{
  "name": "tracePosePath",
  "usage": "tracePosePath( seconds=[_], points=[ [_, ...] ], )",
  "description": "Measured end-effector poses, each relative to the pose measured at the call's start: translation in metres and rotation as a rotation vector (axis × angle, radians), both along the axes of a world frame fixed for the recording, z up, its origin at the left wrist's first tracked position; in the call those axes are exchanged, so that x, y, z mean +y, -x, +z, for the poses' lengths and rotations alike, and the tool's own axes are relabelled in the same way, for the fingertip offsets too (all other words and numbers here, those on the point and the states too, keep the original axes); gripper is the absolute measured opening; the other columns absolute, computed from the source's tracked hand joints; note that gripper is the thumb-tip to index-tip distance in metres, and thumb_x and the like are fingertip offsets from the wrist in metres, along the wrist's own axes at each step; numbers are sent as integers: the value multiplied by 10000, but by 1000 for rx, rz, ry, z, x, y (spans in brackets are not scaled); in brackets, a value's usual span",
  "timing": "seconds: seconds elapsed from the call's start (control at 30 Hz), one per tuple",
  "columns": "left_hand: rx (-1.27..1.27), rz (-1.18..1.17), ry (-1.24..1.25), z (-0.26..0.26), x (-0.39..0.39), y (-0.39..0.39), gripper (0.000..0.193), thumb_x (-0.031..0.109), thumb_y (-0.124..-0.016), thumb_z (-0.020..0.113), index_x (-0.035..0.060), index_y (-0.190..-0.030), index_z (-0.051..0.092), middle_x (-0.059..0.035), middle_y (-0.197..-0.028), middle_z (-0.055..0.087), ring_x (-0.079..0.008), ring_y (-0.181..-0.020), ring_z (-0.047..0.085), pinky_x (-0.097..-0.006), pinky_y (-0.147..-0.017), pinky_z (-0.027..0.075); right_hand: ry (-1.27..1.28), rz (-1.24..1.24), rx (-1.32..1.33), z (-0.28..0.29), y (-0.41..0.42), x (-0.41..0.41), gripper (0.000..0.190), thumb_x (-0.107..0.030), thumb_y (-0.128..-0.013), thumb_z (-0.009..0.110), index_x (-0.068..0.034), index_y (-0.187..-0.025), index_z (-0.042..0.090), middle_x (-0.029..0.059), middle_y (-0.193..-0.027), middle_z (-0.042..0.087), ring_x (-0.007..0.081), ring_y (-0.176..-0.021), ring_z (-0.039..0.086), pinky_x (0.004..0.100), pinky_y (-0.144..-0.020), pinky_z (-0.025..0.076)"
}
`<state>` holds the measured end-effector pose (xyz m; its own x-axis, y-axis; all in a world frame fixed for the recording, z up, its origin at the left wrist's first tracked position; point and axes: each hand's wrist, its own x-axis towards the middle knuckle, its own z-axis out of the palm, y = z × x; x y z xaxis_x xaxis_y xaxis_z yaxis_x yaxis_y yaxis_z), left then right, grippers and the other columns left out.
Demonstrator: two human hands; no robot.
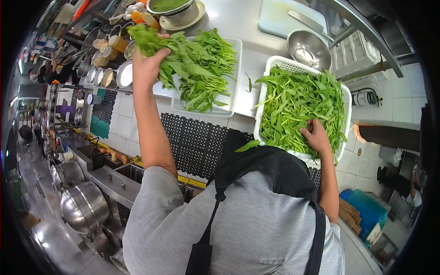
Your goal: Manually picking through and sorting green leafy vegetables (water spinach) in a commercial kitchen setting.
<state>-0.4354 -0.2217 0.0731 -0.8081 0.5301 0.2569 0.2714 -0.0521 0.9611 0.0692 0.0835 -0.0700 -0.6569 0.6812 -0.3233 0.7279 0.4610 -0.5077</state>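
Note:
My left hand [150, 65] is closed around the leafy greens [147, 39] at the left end of a clear plastic tray [238, 79]. Bunches of long-stemmed leafy greens [206, 72] lie in that tray, stems to the right. At the right, my right hand [314, 134] rests at the near part of a white plastic basket [346, 103] heaped with loose greens [299, 103]. Its thumb and fingertips are close together among leaves and stems; whether they pinch any is unclear. One loose leaf [248, 82] lies on the steel counter between the tray and basket.
A steel bowl [309, 50] stands behind the basket, near a cleaver [306, 21] on a white cutting board [271, 17]. A pot of chopped greens [170, 5] is at the back left. Seasoning containers [110, 51] line the left. Two people work farther off.

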Motion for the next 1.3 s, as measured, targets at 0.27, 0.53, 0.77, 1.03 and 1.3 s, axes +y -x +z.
tracePosePath(
  seconds=[0.27,0.53,0.77,1.03,1.3],
  points=[
    [684,-220,1186,-221,58,-36,866,-8,-847,747,207,-1645,486,-216,-1765,313,-435,-1656,267,-767,-1222,368,35,31,-56,4,7,4,528,-347,-918,878,21,-1197,622,150,-858,635,308,-783,633,446,-749,523],
    [589,-356,1295,-195,80,-45,1047,57,-822,790,243,-1741,323,-257,-1801,236,-459,-1697,160,-793,-1252,282,95,56,7,10,-21,10,580,-393,-931,852,10,-1307,671,147,-952,691,309,-866,676,438,-814,555],
    [535,-401,1368,-110,63,-51,1132,349,-725,939,273,-1725,415,-184,-1825,289,-403,-1698,226,-807,-1259,241,181,131,237,70,-51,10,567,-365,-966,819,10,-1380,725,213,-1204,780,329,-1079,765,438,-941,604],
    [641,-388,782,-52,138,-189,454,188,-937,792,71,-1373,743,-195,-1418,711,-412,-1383,620,-481,-1176,494,-207,45,370,79,-57,80,424,-284,-966,787,-38,-1310,755,200,-1147,764,387,-1102,731,482,-971,586],
    [761,-514,827,-127,140,-362,451,290,-961,813,99,-1365,759,-171,-1402,684,-367,-1335,619,-524,-1121,488,-268,583,298,12,-72,31,307,-250,-995,725,-49,-1215,800,185,-1115,754,379,-1106,691,493,-1006,553]
  ],
)
